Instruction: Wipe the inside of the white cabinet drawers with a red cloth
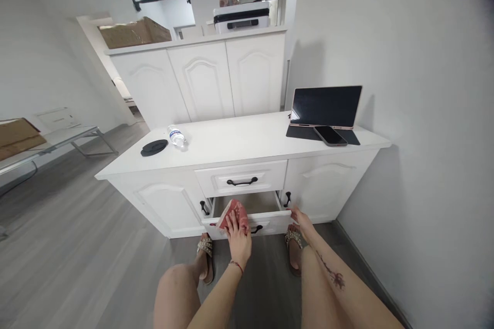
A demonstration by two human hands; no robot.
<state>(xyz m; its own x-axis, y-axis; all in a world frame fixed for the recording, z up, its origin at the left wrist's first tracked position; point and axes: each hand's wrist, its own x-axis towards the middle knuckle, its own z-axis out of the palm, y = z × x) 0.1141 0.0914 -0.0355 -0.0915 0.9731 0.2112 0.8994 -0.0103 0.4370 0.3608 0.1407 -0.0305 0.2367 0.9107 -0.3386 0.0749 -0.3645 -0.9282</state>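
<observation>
My left hand (238, 236) presses a folded red cloth (233, 214) against the front edge of the pulled-out lower drawer (270, 222) of a white cabinet (165, 200). The fingers lie flat on the cloth. At the drawer's right front corner, my right hand (303, 219) rests with its fingers on the rim. The upper drawer (242, 178), with a black handle, is closed. My knees and sandalled feet are in front of the cabinet.
The cabinet top (239, 141) carries a tablet on its stand (326, 108), a phone (330, 135), a water bottle (176, 135) lying on its side and a black round lid (154, 147). A taller white cabinet (204, 79) stands behind. A folding table (57, 139) is at left.
</observation>
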